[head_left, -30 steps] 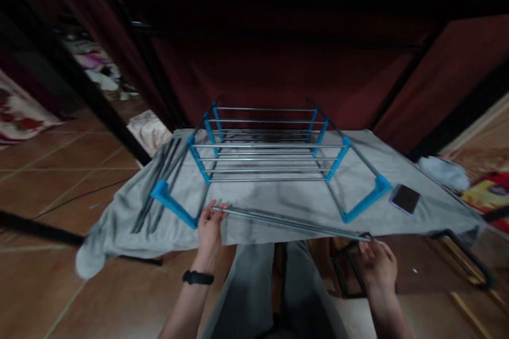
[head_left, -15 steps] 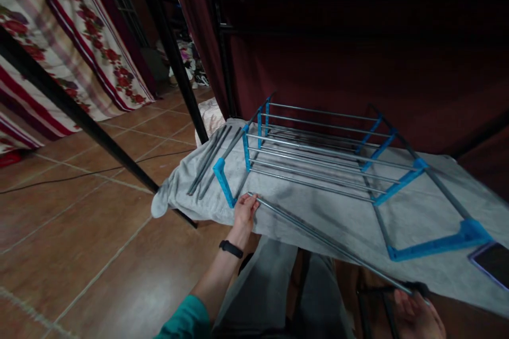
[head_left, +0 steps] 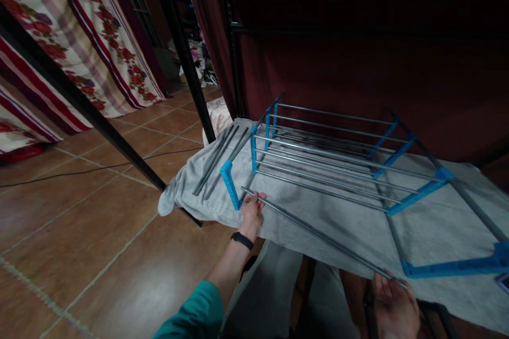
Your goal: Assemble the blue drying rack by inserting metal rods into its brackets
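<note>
A long grey metal rod (head_left: 314, 231) spans between my two hands, above the front edge of the grey cloth. My left hand (head_left: 252, 211) pinches it near its left end, close to a blue plastic bracket (head_left: 229, 185). Around its right end my right hand (head_left: 395, 302) is closed, low at the right. Behind the rod lies a partly built rack of metal bars (head_left: 318, 154) joined by blue plastic connectors, with the front blue bracket (head_left: 453, 266) at its right side. Several loose grey tubes (head_left: 218, 159) rest on the cloth to the left of the rack.
Grey cloth (head_left: 318, 206) covers the bed surface under the rack. Black metal posts (head_left: 186, 58) frame the bed, and a dark red curtain (head_left: 338, 79) hangs behind. A black cable (head_left: 99, 168) crosses the tiled floor at left. Part of a phone (head_left: 503, 280) shows at the right edge.
My right hand has moved left along with the rod's right end, and the rod's left end now sticks out further past my left fingers. The view has turned slightly left.
</note>
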Tool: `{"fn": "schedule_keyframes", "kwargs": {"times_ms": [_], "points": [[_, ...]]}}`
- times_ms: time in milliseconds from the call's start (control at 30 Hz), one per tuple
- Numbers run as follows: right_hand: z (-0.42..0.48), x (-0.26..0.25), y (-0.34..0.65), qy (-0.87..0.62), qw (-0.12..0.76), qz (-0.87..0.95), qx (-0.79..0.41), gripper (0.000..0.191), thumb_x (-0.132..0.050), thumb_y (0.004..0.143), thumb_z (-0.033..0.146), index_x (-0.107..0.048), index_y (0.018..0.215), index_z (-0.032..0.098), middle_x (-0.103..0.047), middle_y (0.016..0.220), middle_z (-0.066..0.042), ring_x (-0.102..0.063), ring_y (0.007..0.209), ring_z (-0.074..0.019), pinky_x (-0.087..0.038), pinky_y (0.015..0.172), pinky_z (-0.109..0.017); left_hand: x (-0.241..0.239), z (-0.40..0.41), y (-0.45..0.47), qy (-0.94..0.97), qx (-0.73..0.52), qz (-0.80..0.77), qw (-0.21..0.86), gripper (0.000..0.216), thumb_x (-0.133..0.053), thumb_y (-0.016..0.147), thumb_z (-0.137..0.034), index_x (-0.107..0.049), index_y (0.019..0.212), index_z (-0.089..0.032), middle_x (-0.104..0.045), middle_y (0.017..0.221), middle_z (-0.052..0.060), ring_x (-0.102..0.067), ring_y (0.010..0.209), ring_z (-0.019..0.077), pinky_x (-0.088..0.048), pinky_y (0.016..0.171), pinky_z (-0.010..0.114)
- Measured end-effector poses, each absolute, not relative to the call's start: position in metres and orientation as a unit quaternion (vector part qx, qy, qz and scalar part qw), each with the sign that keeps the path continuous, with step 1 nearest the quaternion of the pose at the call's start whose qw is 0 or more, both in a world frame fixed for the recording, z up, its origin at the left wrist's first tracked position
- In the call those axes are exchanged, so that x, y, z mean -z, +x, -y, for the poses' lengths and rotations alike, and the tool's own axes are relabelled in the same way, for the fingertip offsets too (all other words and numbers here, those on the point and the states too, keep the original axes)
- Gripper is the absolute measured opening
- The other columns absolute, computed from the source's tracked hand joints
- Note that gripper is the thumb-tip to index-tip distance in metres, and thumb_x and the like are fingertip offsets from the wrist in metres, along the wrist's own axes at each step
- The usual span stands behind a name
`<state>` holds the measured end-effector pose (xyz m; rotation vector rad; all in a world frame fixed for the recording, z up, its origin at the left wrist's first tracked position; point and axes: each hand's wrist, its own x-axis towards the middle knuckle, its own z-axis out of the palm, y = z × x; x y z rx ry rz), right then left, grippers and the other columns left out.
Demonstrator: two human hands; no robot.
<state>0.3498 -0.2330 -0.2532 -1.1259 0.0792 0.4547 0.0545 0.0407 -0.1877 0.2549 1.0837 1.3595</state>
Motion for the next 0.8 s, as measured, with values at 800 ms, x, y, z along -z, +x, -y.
{"fn": "schedule_keyframes", "kwargs": {"times_ms": [800], "points": [[0.127,0.233,0.381,-0.495,0.850,-0.095,-0.155,0.055,-0.071,0.060,0.015,-0.039,0.103,0.030,-0.063,0.076,0.011,-0.064,0.067,-0.0092,-0.059,0.069,-0.026,0.185,-0.055,0.057,0.156,-0.548,-0.507,0.647,0.019,-0.056,0.087,-0.005,-0.052,0.072,-0.016,-0.068,0.074,0.002,-0.069,0.070,0.0111,-0.056,0.076,0.025]]}}
